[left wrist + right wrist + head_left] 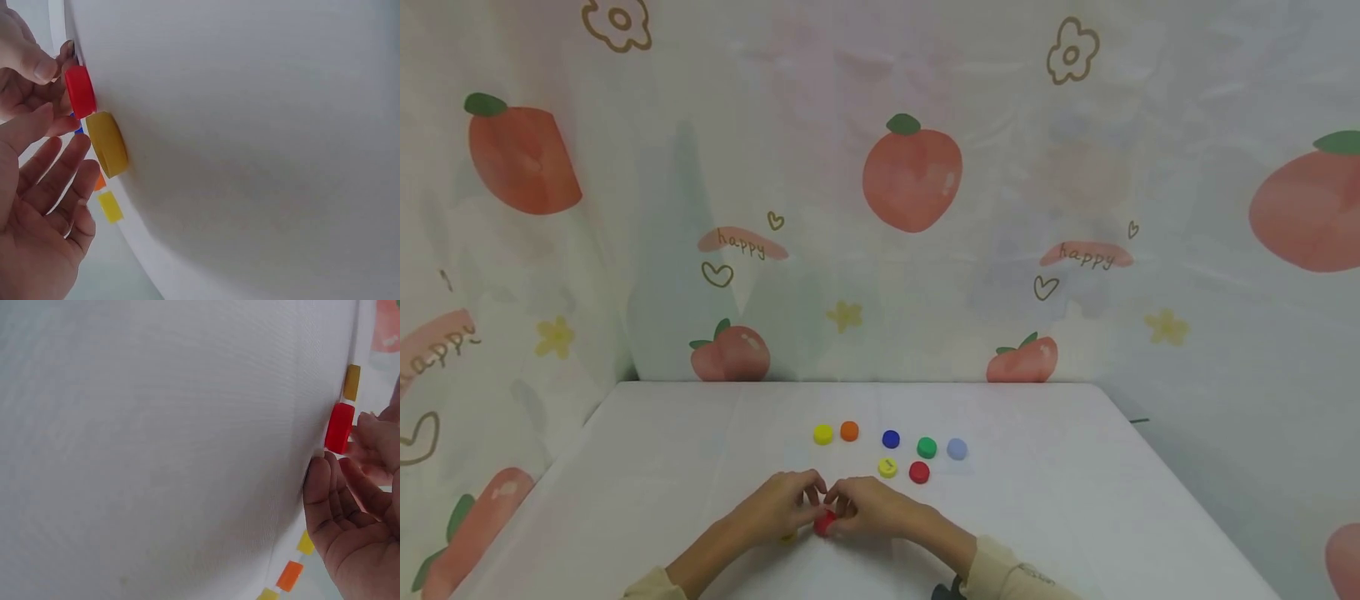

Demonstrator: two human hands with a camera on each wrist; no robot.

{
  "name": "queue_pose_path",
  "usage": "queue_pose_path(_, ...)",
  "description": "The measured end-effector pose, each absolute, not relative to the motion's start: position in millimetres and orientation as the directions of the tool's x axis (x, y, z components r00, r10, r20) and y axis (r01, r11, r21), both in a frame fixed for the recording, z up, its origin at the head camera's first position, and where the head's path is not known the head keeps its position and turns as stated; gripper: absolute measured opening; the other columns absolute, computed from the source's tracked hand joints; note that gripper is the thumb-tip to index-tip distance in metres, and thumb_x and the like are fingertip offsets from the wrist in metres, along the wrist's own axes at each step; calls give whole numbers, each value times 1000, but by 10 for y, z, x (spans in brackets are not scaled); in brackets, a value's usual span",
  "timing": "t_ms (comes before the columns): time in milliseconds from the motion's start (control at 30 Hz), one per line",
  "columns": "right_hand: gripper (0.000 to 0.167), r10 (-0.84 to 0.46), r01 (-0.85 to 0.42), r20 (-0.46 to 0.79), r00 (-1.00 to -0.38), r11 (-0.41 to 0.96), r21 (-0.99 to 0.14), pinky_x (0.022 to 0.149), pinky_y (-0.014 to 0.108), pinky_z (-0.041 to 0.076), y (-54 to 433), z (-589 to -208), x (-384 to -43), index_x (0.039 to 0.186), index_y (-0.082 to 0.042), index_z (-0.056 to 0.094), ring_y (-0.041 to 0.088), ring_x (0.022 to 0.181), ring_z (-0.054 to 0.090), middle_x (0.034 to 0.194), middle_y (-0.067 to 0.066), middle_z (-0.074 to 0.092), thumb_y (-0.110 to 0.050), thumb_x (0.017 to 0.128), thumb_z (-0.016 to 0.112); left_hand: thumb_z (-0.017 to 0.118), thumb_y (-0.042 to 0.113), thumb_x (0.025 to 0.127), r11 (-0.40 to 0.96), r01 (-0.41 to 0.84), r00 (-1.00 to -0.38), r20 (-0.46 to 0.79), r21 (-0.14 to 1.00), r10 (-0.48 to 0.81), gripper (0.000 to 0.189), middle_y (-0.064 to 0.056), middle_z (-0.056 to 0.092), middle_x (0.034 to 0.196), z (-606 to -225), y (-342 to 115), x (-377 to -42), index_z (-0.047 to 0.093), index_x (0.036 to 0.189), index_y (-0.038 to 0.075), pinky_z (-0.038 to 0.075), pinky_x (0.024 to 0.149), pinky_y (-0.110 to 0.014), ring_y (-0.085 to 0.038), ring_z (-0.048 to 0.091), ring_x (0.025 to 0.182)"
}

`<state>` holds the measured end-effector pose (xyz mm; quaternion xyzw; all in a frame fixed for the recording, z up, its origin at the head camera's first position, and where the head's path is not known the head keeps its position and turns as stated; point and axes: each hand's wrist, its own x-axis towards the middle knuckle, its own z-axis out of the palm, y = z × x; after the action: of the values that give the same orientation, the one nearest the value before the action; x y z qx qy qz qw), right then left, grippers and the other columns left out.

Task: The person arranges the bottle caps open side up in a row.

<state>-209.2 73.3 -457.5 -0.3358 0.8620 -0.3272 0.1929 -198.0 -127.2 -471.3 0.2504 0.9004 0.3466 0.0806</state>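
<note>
A red round cap (824, 523) lies on the white table between my two hands. My left hand (786, 500) is at its left side, thumb close by it, and the other fingers spread loosely in the left wrist view. From the right, my right hand (872, 508) reaches in with its thumb and fingertips right at the cap's edge; its fingers (320, 478) bend loosely in the right wrist view. Neither hand visibly grips the cap. Beside it, partly hidden under the left hand in the head view, stands a darker yellow cap (107, 145).
Farther back on the table (1037, 500) are more round caps: yellow (823, 434), orange (849, 431), dark blue (891, 439), green (927, 447) and light blue (957, 449). Nearer are a marked yellow cap (887, 467) and another red cap (919, 472). A printed cloth hangs behind.
</note>
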Motion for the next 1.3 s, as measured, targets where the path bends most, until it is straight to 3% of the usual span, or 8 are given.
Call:
queue_pose_path(300,29,-655,-430,-99,-749,594,-680,67,17,49,813,-4597,-2199,110,-10,63,3,73,57,83,-10,60,-18,84,72,71,24,85,714,352,-904,22,606,427,19,9,60,82,-4657,-1206,-1986,62,99,15,47,61,-21,-7,52,67)
queue_pose_path(733,30,-577,-405,-5,-817,580,-706,65,18,50,848,-4553,-2249,111,-5,62,6,75,58,89,-5,61,-19,85,71,72,16,84,686,272,-938,26,675,346,21,5,62,83,-4671,-1206,-2058,61,100,9,51,67,-24,-11,56,73)
queue_pose_path(1300,33,-523,-419,67,-850,592,-688,65,18,50,874,-4555,-2380,113,-2,61,10,78,57,95,3,62,-18,86,71,74,18,82,700,210,-968,43,683,249,29,0,63,91,-4651,-1174,-2153,61,106,7,53,71,-31,-16,59,79)
